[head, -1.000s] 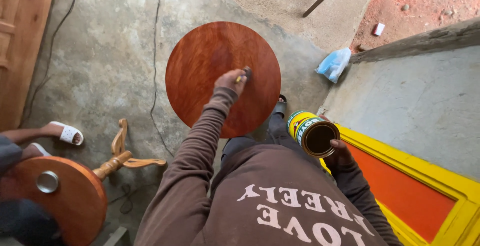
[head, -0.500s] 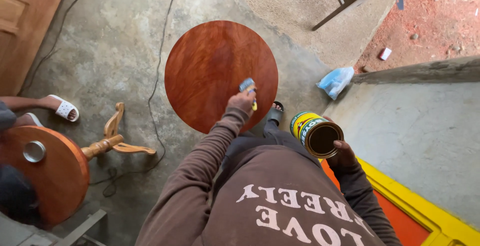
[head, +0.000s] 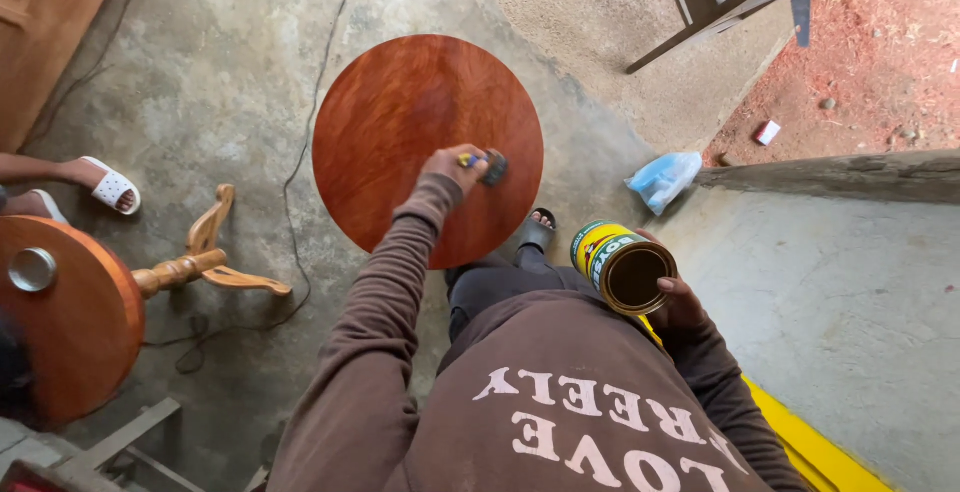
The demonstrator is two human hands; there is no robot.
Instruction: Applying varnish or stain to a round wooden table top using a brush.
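Here, at mid-frame, the left hand (head: pixel 452 165) has its fingers closed around a small brush (head: pixel 487 166) pressed on the round red-brown tabletop (head: pixel 400 122); right of centre, the right hand (head: pixel 675 304) grips an open tin (head: pixel 622 266).

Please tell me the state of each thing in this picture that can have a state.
round wooden top: glossy, lying flat
brush: held in left hand, touching the top
can: open, tilted, held in right hand
second round table: tipped on its side
blue bag: crumpled on floor
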